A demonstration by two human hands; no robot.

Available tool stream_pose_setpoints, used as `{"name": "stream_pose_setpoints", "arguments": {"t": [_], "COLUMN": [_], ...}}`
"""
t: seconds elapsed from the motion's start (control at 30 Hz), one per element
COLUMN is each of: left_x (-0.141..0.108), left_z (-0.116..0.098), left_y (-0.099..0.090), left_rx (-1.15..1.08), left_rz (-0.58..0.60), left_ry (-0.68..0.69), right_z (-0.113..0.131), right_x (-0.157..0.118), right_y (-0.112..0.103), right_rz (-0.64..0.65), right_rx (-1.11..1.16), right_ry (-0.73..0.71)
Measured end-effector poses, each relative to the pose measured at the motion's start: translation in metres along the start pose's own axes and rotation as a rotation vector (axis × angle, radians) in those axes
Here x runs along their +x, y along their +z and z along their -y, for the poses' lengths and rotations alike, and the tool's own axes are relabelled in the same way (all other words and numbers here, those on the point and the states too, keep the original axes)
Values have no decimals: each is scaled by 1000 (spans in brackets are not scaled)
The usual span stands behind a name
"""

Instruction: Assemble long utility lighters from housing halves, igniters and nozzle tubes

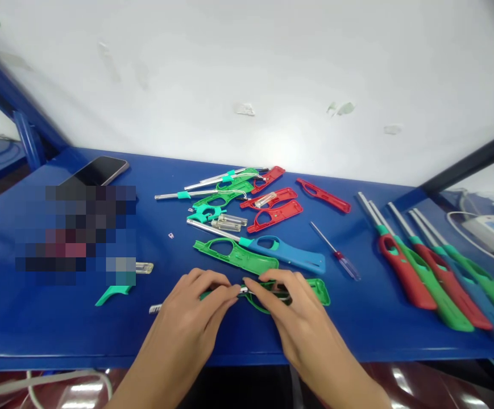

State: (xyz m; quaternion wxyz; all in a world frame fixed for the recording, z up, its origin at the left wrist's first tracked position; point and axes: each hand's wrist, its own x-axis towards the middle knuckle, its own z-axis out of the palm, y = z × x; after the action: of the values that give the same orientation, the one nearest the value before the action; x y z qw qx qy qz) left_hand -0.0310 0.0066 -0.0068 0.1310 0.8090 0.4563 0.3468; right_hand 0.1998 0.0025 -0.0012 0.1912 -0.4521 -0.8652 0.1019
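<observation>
Near the front edge of the blue table lies an open green lighter half-shell (321, 291), partly covered by my hands. My left hand (199, 301) pinches the metal tube (155, 309), whose tip sticks out to the left of it. My right hand (291, 304) rests its fingers on the green shell, index finger close to the left fingertips at a small metal part (244, 289). Just behind the hands sit another green half-shell (247, 259) and a blue lighter (291, 254) with a metal tube pointing left. Parts inside the held shell are mostly hidden.
Red half-shells (276, 216), clear fuel tanks (225, 225) and more tubes lie farther back. A screwdriver (345, 266) is right of centre. Several assembled lighters (409, 272) line the right side. A phone (104, 169) lies back left, near a blurred patch; a teal piece (113, 292) lies left.
</observation>
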Motion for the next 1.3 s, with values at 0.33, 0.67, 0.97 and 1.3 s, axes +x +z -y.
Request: {"name": "stream_pose_setpoints", "arguments": {"t": [0.33, 0.67, 0.97, 1.3], "left_x": [-2, 2, 3, 1], "left_z": [5, 9, 16, 12], "left_y": [0, -1, 2, 4], "left_rx": [103, 124, 96, 109], "left_rz": [-33, -38, -54, -25], "left_ry": [27, -2, 24, -21], "right_z": [-3, -10, -18, -3], "right_x": [5, 8, -6, 19], "right_y": [4, -2, -12, 3], "right_rz": [-138, -317, -382, -313], "right_rx": [215, 310, 245, 79], "right_ry": [42, 84, 49, -100]}}
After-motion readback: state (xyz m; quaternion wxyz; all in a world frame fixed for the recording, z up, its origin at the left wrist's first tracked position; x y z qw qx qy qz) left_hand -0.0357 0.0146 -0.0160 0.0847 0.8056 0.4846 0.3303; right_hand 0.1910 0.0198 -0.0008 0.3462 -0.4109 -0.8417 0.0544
